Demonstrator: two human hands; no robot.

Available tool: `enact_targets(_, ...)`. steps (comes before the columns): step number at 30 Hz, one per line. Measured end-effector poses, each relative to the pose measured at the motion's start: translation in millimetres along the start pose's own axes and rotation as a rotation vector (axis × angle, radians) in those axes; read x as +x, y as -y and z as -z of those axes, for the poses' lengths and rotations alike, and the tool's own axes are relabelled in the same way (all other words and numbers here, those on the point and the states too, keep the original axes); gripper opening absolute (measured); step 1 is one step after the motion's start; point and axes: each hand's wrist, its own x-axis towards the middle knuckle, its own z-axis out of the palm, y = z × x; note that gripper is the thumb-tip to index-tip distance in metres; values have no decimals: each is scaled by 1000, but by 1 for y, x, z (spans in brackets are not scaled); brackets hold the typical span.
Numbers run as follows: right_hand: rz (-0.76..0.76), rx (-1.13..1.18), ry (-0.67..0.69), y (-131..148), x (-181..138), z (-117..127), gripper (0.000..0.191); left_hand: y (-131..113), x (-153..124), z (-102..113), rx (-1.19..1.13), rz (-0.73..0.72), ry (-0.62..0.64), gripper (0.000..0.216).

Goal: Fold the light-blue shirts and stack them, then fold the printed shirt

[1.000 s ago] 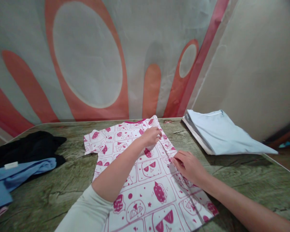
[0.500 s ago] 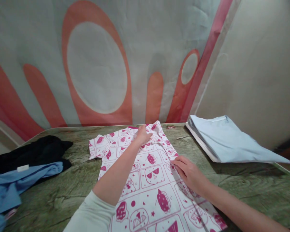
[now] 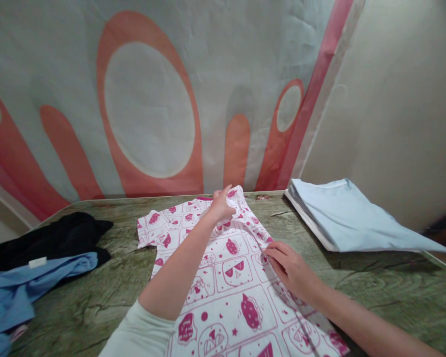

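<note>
A white T-shirt [image 3: 233,248] with a magenta cartoon print lies spread on the wood-grain table, its neckline toward the wall. Near the collar, at the right shoulder, my left hand [image 3: 220,206] rests on the cloth with thumb and forefinger apart. My right hand [image 3: 292,267] pinches the shirt's right side a little below the sleeve. From there a fold runs down the right side. The right sleeve is folded inward, while the left one sticks out flat. My left forearm covers part of the shirt's left half.
To the right sits a stack of folded clothes topped by a pale blue garment [image 3: 357,215], its corner reaching past the table edge. Black clothing [image 3: 65,233] and a blue garment [image 3: 26,280] lie heaped at the left. A printed wall covering [image 3: 215,89] rises behind the table [image 3: 115,292].
My left hand has let the cloth go, its thumb and forefinger now spread near the shoulder. My right hand keeps its pinch on the shirt's side.
</note>
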Motion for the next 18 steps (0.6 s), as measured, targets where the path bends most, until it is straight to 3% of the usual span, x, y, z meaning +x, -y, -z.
enact_targets(3,29,-39,20,-1,-1,-2,30,0,-2,-2,142,26,46,88)
enact_targets(6,40,-68,64,1,0,-2,30,6,-2,-10,268,34,178,60)
enact_targets(9,5,-90,95,10,-1,2,29,12,0,-16,290,28,218,31)
enact_targets(14,-198,-138,181,26,-7,9,27,18,2,-18,253,-19,106,26)
enact_targets(18,-255,-104,220,25,-9,9,32,27,3,-24,191,-64,-16,32)
